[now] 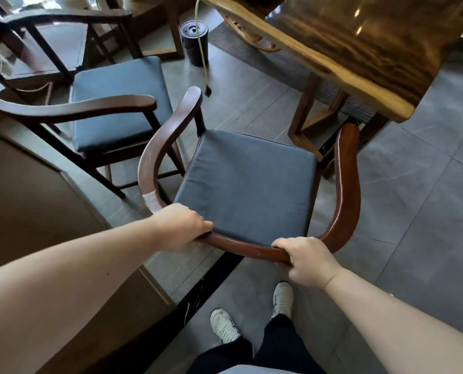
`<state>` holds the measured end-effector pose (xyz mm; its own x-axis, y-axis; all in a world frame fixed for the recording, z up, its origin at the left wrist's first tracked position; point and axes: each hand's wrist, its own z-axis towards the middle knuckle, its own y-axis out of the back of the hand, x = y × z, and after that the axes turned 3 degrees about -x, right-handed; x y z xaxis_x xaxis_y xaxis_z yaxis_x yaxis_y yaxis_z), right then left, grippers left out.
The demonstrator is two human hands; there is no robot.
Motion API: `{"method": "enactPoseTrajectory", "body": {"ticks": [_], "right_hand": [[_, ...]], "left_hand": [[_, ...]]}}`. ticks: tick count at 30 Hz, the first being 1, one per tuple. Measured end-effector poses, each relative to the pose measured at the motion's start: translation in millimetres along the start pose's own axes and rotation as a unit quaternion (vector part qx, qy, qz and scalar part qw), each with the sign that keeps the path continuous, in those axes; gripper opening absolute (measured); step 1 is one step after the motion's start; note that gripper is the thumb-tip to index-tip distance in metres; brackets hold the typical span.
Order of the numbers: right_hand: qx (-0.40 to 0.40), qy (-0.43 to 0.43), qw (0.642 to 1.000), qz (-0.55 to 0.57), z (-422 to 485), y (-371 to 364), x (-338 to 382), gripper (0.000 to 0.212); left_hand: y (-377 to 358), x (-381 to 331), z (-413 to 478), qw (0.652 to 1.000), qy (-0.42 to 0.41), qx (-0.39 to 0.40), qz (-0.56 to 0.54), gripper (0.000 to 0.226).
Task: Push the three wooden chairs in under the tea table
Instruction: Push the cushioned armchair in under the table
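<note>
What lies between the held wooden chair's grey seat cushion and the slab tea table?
Head view: only bare grey floor tile separates cushion from table; nothing blocks.

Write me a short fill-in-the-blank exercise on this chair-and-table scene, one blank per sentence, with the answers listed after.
1. Both hands, the left hand and the right hand, grip the curved ____ of the near chair.
2. The near chair's seat cushion is ____ in colour.
3. A second chair stands to the ____ of the near chair.
4. The tea table has ____ chairs pushed under it so far.

Answers: backrest; blue; left; no
</note>
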<state>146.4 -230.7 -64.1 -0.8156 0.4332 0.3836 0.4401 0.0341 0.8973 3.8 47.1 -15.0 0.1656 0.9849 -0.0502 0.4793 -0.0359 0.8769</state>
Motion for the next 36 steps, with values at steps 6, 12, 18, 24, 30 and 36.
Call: {"method": "enactPoseTrajectory", "body": {"ticks": [6,12,18,24,30,36], "right_hand": [[-0.019,-0.02,1.0,0.009,28,-2,24,0.037],[-0.04,-0.05,0.998,0.012,59,-7,39,0.024],[-0.051,-0.07,0.996,0.006,101,-1,49,0.024],[-0.036,-0.071,0.997,0.017,144,8,55,0.034],[-0.031,-0.086,0.995,0.03,153,14,57,0.041],[-0.057,-0.067,0.995,0.039,148,7,62,0.034]], "left_hand": [[3,37,-2,0.999,0.033,-0.004,0.009,0.02],[9,72,1,0.998,0.041,-0.026,0.041,0.019],[31,122,14,0.997,0.059,-0.01,0.053,0.017],[56,159,28,0.997,0.059,0.002,0.055,0.018],[64,182,38,0.997,-0.003,0.005,0.083,0.013],[49,191,37,0.995,-0.039,0.013,0.086,0.019]]}}
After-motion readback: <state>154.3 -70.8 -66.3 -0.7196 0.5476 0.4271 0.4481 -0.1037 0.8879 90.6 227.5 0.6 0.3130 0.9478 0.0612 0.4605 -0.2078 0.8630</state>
